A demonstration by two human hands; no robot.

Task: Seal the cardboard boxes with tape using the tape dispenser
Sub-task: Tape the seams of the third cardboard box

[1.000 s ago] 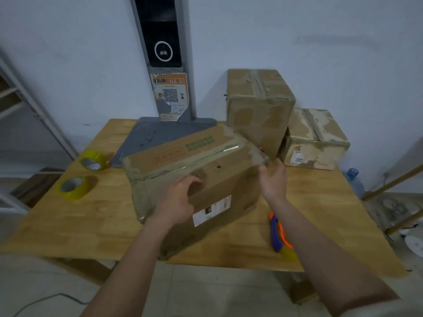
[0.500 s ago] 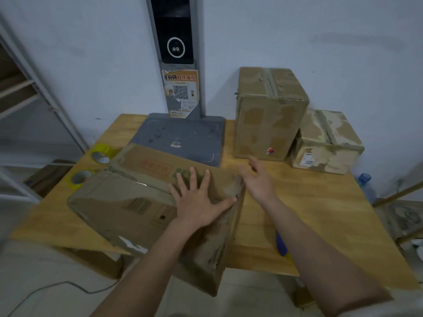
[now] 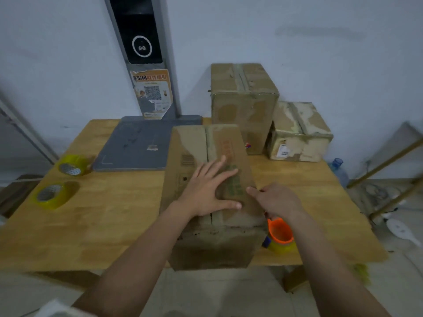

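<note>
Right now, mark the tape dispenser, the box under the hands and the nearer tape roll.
tape dispenser (image 3: 279,233), head view, on its orange body.
box under the hands (image 3: 194,143), head view, on its top flap.
nearer tape roll (image 3: 55,195), head view, on its yellow side.

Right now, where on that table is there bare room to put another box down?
Bare wood lies between the two tape rolls and the front box, and right of that box, in front of the small box. The back is crowded: grey scale base, tall box. The tape dispenser sits under the right hand.
</note>
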